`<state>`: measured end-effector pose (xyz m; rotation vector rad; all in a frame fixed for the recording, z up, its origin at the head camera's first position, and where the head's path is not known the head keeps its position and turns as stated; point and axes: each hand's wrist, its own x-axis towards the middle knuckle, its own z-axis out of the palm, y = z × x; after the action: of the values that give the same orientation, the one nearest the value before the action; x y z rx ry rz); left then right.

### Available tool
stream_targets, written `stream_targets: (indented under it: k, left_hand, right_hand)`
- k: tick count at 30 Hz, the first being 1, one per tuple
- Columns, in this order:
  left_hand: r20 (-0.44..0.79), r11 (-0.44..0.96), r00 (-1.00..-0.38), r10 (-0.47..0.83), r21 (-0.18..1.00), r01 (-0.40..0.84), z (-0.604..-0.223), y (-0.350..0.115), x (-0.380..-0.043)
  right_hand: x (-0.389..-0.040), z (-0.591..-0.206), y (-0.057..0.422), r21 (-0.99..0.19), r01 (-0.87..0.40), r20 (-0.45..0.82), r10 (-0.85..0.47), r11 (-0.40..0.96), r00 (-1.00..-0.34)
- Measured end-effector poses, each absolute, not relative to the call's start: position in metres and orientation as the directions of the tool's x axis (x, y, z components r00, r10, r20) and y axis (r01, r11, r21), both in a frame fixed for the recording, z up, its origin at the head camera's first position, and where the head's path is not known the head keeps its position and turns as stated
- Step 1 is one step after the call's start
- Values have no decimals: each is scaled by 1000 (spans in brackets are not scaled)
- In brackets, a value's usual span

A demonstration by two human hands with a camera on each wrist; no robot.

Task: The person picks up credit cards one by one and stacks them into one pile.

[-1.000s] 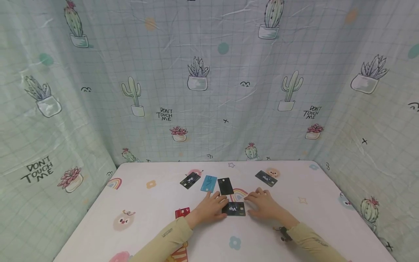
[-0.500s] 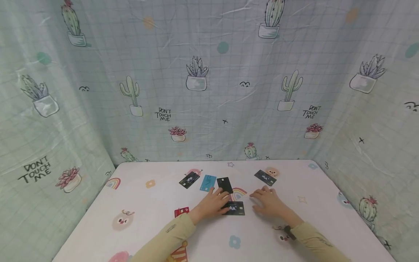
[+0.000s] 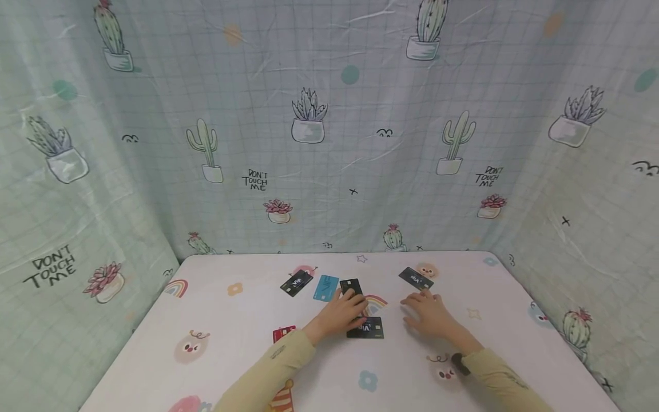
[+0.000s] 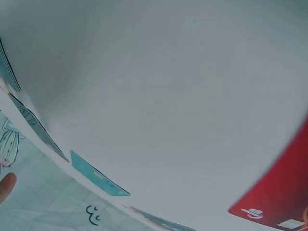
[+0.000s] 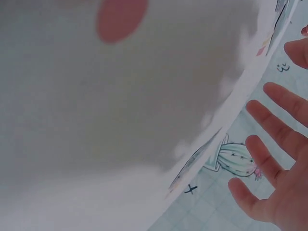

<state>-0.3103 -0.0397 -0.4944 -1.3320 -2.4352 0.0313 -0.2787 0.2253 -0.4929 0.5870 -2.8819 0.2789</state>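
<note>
My left hand (image 3: 341, 313) lies low at the table's middle, its fingers over the near edge of a plain black card (image 3: 351, 284). Its thumb side covers the left part of a black "Vip" card (image 3: 372, 328). In the left wrist view only one fingertip (image 4: 6, 185) of this hand appears. My right hand (image 3: 431, 316) hovers with spread fingers to the right of that card and holds nothing. All its fingers show in the right wrist view. Just beyond it lies another dark "Vip" card (image 3: 416, 278).
A blue card (image 3: 326, 288) and a dark "Vip" card (image 3: 296, 282) lie farther left. A red card (image 3: 283, 332), partly hidden by the left forearm, sits nearer. The white table (image 3: 216, 320) has printed pictures; a cactus-patterned curtain (image 3: 329, 217) encloses its back and sides.
My right hand has drawn away to the right and slightly forward from the near "Vip" card. The left hand has shifted right and forward, overlapping the plain black card more.
</note>
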Motion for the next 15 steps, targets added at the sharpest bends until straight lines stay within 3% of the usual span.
stream_targets:
  k: [9, 15]
  left_hand:
    - [284, 581, -525, 802, -171, 796, -489, -21, -321]
    - [280, 598, -555, 784, -98, 795, -488, 0, -329]
  right_hand:
    - [-291, -494, 234, -144, -314, 229, -277, 938, -933]
    - [-297, -493, 240, -179, -223, 188, -189, 958, -964]
